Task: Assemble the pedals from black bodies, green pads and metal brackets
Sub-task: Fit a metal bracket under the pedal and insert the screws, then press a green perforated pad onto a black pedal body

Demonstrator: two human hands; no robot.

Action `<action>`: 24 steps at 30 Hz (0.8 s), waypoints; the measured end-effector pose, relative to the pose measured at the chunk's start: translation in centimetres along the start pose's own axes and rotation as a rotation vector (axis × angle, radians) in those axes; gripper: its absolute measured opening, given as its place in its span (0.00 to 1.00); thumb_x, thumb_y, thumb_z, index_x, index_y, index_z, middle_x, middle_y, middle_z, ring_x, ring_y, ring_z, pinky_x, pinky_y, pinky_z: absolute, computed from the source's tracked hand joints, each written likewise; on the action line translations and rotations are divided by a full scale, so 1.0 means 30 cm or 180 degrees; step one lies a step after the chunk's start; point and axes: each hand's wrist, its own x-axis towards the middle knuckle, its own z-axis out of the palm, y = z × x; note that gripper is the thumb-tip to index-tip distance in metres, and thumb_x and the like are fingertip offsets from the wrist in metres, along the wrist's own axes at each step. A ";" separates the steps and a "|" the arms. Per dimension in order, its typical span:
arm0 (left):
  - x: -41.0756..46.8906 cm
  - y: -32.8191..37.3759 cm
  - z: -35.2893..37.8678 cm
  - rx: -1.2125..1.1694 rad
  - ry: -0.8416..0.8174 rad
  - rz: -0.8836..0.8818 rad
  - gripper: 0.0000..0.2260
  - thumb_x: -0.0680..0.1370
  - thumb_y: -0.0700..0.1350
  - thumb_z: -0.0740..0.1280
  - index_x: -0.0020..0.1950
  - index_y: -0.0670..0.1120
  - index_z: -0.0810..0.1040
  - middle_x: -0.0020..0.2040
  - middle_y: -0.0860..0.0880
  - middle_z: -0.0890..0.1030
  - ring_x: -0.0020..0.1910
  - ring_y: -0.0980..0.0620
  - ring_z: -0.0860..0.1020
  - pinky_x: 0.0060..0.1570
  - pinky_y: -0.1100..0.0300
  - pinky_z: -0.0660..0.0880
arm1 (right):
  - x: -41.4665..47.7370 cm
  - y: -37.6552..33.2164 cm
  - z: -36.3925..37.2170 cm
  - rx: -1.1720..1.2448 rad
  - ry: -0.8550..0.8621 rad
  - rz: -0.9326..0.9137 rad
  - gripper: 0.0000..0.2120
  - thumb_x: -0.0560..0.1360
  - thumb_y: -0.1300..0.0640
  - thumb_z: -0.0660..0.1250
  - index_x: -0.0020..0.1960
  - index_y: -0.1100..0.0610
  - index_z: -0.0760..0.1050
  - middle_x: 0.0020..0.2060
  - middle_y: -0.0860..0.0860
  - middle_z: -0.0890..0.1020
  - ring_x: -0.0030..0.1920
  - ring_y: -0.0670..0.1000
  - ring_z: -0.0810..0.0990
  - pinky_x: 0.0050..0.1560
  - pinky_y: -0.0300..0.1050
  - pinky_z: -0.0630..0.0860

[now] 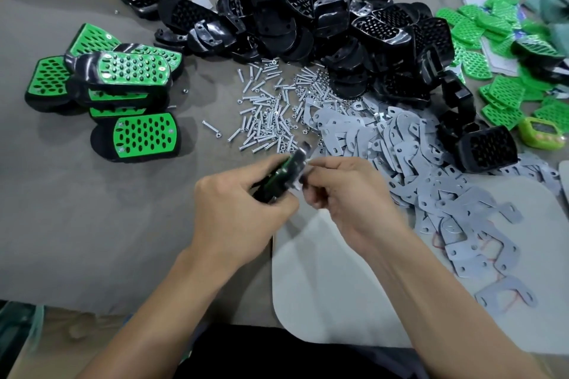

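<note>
Head view shows the left hand (237, 209) gripping a half-built pedal (281, 177) while the right hand (345, 191) pinches a metal bracket (303, 174) against it, probably needing a screw (211, 127) next.

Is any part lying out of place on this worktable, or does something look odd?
One screw lies alone, apart from the screw pile, nearer the finished pedals. A small nut also lies by itself beside those pedals. The heaps are loose, but nothing looks damaged.
</note>
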 end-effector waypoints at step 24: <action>0.124 -0.300 -0.492 -0.1269 0.1693 -0.1714 0.12 0.77 0.37 0.74 0.57 0.50 0.82 0.44 0.47 0.88 0.39 0.53 0.86 0.41 0.60 0.83 | 0.253 -0.040 0.533 0.0074 -0.0823 0.0062 0.17 0.74 0.73 0.68 0.61 0.61 0.77 0.54 0.60 0.83 0.44 0.55 0.84 0.42 0.45 0.85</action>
